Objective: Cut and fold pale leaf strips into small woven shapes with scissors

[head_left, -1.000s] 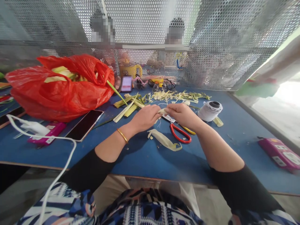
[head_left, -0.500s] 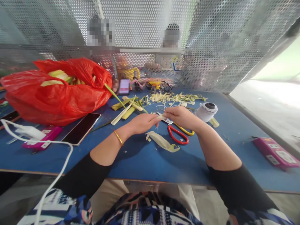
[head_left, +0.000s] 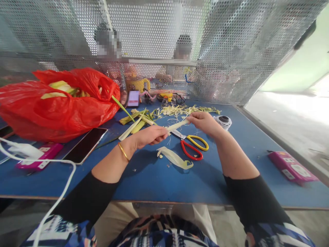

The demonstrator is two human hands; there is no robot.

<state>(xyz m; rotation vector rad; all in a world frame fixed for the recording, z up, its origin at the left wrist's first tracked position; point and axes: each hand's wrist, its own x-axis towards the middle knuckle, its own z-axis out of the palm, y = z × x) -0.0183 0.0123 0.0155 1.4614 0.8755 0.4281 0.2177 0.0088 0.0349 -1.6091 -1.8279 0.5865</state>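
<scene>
A pale strip of husk (head_left: 178, 126) is stretched between my two hands above the table. My left hand (head_left: 152, 134) is closed on its lower left end, and my right hand (head_left: 203, 121) pinches its upper right end. Just below the strip lie scissors (head_left: 191, 146) with one red and one yellow handle, blades partly under the strip. Nearer to me, a loose curled piece of husk (head_left: 175, 158) rests on the blue table (head_left: 164, 187). Behind my right hand stands a cone of thread (head_left: 223, 121), white with a dark core, partly hidden.
A red plastic bag (head_left: 61, 113) holding husks fills the left side. Cut husks (head_left: 135, 121) and a heap of shreds (head_left: 177, 109) lie farther back. A phone (head_left: 86, 145), a magenta pack (head_left: 38, 157) and a white cable (head_left: 69, 181) are at left, another magenta pack (head_left: 291, 166) at right.
My hands have drawn apart, the right one moving right and up a little, so more of the husk strip shows between them. The whole view has shifted slightly.
</scene>
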